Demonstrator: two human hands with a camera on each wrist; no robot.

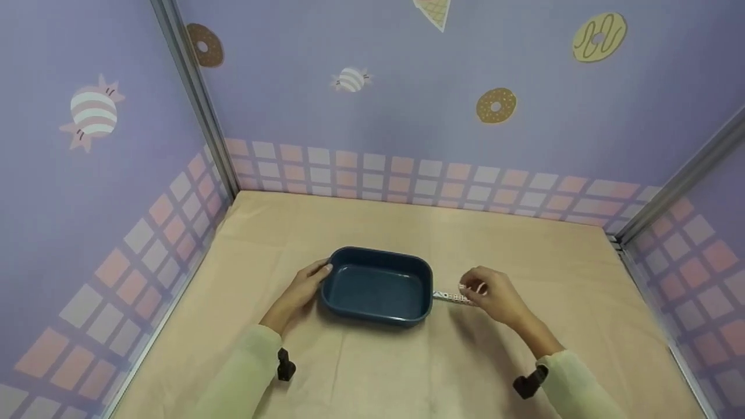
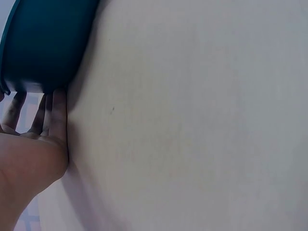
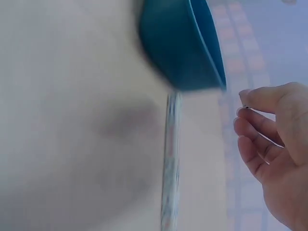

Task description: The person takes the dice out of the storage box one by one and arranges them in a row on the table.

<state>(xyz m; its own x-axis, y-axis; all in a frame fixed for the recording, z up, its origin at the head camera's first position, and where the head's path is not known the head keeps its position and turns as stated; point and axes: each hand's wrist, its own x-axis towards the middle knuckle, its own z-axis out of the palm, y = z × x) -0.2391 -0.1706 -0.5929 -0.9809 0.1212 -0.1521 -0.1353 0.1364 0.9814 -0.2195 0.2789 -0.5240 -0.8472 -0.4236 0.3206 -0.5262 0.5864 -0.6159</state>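
Note:
A dark blue rectangular baking dish (image 1: 375, 291) with rounded corners lies on the table, its inside facing up. At its left end, my left hand (image 1: 305, 285) holds it, the thumb at the rim and the fingers along the outer wall (image 2: 43, 53). To the right of the dish, my right hand (image 1: 495, 294) pinches a small whitish piece (image 3: 246, 107) with a dark mark between thumb and forefinger; the fingers hide most of it. Below this hand, a narrow patterned strip (image 1: 451, 297) in white with dark and reddish marks runs out from the dish's right end.
A pale cloth (image 1: 372, 372) covers the table. Lilac panels (image 1: 407, 116) printed with sweets and checks close off the back and both sides, with metal posts (image 1: 198, 87) at the corners. Each wrist wears a dark mount (image 1: 285, 366).

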